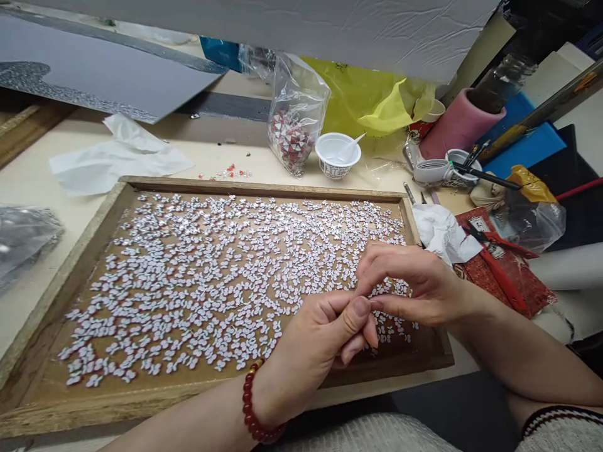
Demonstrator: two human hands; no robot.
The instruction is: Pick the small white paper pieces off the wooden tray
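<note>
My left hand (pixel 330 336), with a red bead bracelet (pixel 252 402) at its wrist, is closed with the thumb pressed on the curled fingers. Touching its fingertips, my right hand (pixel 409 282) has thumb and index finger bent together in a pinch. Whatever lies between the fingertips is too small or too hidden to make out. Both hands hover over the right front part of a shallow wooden tray (pixel 268 187). Across the tray's brown floor lie many small white flat pieces (pixel 202 282) with thin reddish and greenish edges, spread loosely.
Behind the tray stand a plastic bag of red and white pieces (pixel 292 138) and a white bowl (pixel 338 157) with a spoon. Crumpled tissue (pixel 440 232), red-handled scissors (pixel 499 270) and a pink cylinder (pixel 461 125) are at right. White paper (pixel 117 157) lies at back left.
</note>
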